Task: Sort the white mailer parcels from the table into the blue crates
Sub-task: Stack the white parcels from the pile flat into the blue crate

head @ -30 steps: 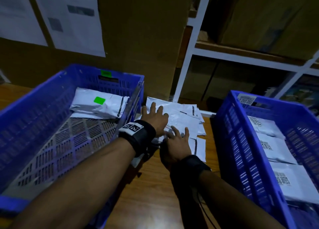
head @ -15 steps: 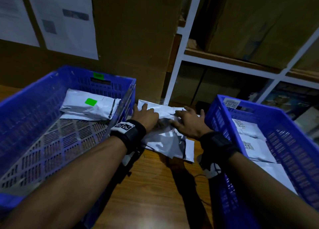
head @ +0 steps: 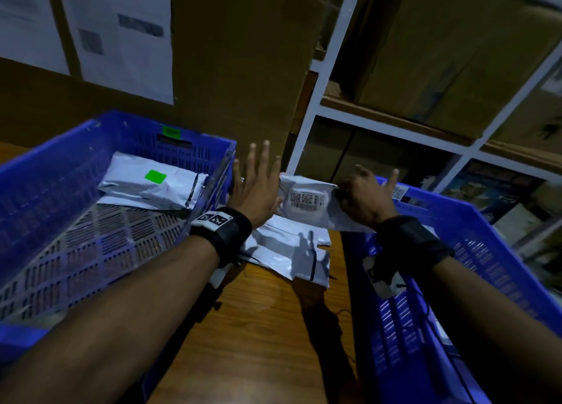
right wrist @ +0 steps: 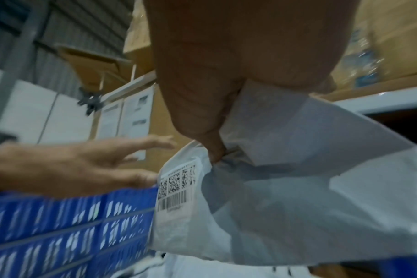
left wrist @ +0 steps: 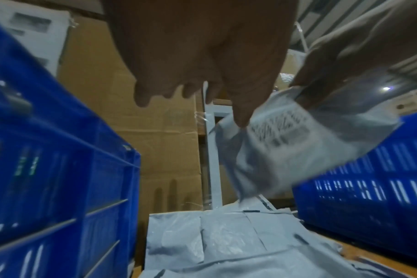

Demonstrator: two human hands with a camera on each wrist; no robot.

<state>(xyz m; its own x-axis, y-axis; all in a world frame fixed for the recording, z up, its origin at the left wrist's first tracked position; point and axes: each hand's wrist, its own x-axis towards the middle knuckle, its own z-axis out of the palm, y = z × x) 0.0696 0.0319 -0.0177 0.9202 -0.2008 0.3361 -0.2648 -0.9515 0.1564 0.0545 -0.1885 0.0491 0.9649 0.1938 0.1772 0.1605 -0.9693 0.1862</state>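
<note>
My right hand (head: 363, 201) pinches a barcoded mailer (head: 307, 201) at centre frame, lifted off the table pile (head: 286, 253), probably so I can read its label before choosing a crate (head: 486, 251). My left hand (head: 257, 187) hangs beside it, fingers (head: 258, 157) straight and splayed, holding nothing.

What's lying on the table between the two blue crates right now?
A loose pile of white mailers on the wooden table, between the left crate and right crate; clearest in the head view.
</note>
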